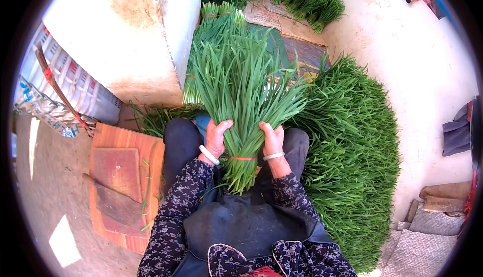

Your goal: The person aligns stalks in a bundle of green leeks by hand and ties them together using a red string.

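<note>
We hold the chive bunch [240, 91] between our knees [181, 139], left hand [216, 137] and right hand [273, 140] grasping its sides above the orange band [243, 158]; light, even pressure should spare the leaves.

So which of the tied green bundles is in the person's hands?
The fanned-out bundle, gripped by the left hand and right hand; the other banded bundles lie beyond it, with neither hand on them.

They're rocking a plain black apron [236, 226], dark floral sleeves [173, 206] are poking out both sides of it, and chunky white bangles [209, 155] plus dark trousers [181, 139] are showing beyond the apron.
</note>
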A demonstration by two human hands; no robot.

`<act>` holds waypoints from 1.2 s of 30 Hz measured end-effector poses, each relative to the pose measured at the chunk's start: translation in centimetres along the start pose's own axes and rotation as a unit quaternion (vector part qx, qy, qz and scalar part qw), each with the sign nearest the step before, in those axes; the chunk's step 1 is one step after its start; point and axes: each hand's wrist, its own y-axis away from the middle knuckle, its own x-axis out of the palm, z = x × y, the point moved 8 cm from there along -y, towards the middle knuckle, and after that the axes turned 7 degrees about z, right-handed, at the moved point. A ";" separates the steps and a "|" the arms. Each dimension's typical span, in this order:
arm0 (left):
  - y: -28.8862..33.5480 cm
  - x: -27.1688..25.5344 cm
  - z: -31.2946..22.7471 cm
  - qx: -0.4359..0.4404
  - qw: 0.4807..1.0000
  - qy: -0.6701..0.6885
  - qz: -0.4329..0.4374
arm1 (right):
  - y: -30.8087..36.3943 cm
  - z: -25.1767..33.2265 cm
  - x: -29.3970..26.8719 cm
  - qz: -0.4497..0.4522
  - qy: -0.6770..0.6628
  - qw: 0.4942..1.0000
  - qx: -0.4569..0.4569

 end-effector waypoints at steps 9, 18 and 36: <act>0.1 2.3 -1.5 0.021 0.996 -0.075 0.033 | 0.5 2.5 2.4 0.031 0.141 0.979 -0.146; 0.3 0.6 -0.1 0.010 0.998 -0.053 0.014 | 0.7 2.8 4.3 0.054 0.349 0.931 -0.096; 0.6 0.8 2.2 -0.113 0.993 0.021 0.013 | -0.6 -0.3 -0.8 0.095 0.101 0.990 -0.010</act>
